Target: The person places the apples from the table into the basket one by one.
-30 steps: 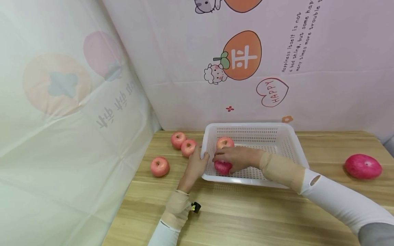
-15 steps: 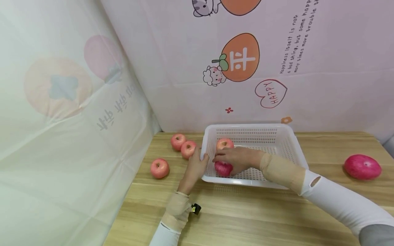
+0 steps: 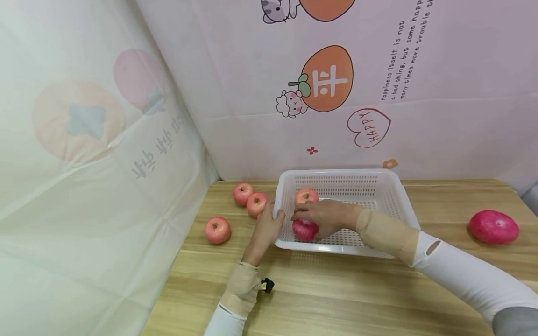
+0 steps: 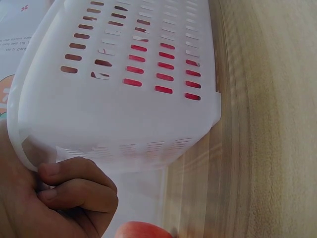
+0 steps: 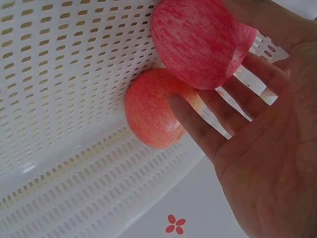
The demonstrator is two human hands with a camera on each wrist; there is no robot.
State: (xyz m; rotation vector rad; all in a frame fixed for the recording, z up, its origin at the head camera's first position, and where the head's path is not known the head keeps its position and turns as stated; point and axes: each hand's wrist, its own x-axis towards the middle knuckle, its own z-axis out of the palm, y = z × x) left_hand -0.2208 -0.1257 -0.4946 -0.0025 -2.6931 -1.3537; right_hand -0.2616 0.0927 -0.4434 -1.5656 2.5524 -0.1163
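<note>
A white perforated plastic basket (image 3: 352,249) stands on the table. My left hand (image 3: 269,227) grips its left rim; in the left wrist view, the fingers (image 4: 81,191) curl at the basket's corner. Inside the basket, at its left end, my right hand (image 3: 329,215) holds a dark red apple (image 3: 305,230). The right wrist view has the thumb on one side of this streaked apple (image 5: 198,42) and spread fingers on the other. A paler apple (image 3: 307,195) lies right beside it in the basket, close to one fingertip.
Left of the basket, two pale red apples (image 3: 243,193) (image 3: 257,204) sit close together near the left hand. Another apple (image 3: 218,230) lies nearer the table's left edge. An oval magenta fruit (image 3: 494,227) rests at the far right. Printed cloth walls (image 3: 252,140) border the back and left.
The camera view shifts slightly. Both hands, the basket and the apples keep their places.
</note>
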